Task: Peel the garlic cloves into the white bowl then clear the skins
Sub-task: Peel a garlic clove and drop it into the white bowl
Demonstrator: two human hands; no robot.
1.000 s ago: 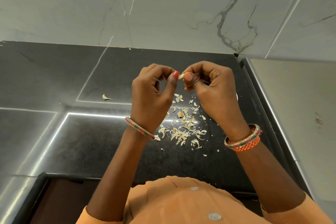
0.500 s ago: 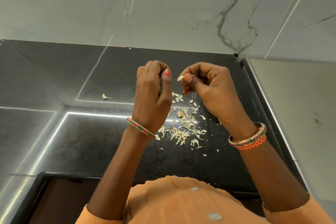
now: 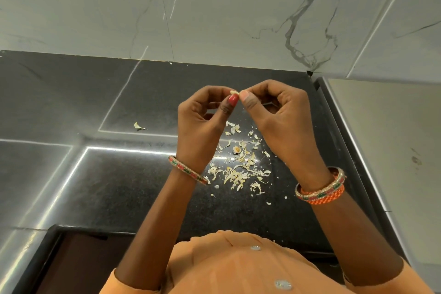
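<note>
A small pale garlic clove (image 3: pixel 234 91) is held up above the black counter between both hands. My left hand (image 3: pixel 202 122) pinches it with thumb and forefinger from the left. My right hand (image 3: pixel 279 117) pinches it from the right, the other fingers curled. Below them a scatter of garlic skins (image 3: pixel 238 169) lies on the counter, with a garlic root stub (image 3: pixel 237 149) among them. The white bowl is mostly hidden behind my right hand; only a thin pale edge (image 3: pixel 268 103) shows.
The black granite counter (image 3: pixel 107 186) meets a grey marble wall (image 3: pixel 214 7) at the back. One stray skin (image 3: pixel 138 126) lies to the left. A pale raised surface (image 3: pixel 393 150) borders the counter on the right. My orange garment fills the bottom.
My left hand, which had drawn away from the clove half a second ago, has come back and pinches it again. Both hands have risen slightly.
</note>
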